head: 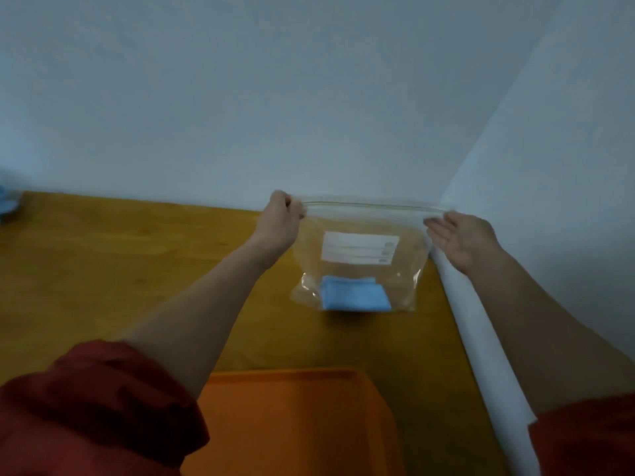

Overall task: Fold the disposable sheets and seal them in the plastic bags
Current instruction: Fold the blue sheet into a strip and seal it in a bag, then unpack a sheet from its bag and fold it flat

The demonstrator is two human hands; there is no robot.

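left hand (pixel 283 214): arm outstretched, pinching plastic bag (pixel 360 255) top-left corner, frame centre
right hand (pixel 460 237): palm up, fingers straight, at bag's right corner
bag: folded blue sheet (pixel 354 297) inside

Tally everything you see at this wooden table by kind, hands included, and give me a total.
clear plastic zip bag: 1
folded blue disposable sheet inside it: 1
orange plastic tray: 1
blurred blue item at the left edge: 1
hands: 2 (left hand, right hand)
Total: 6
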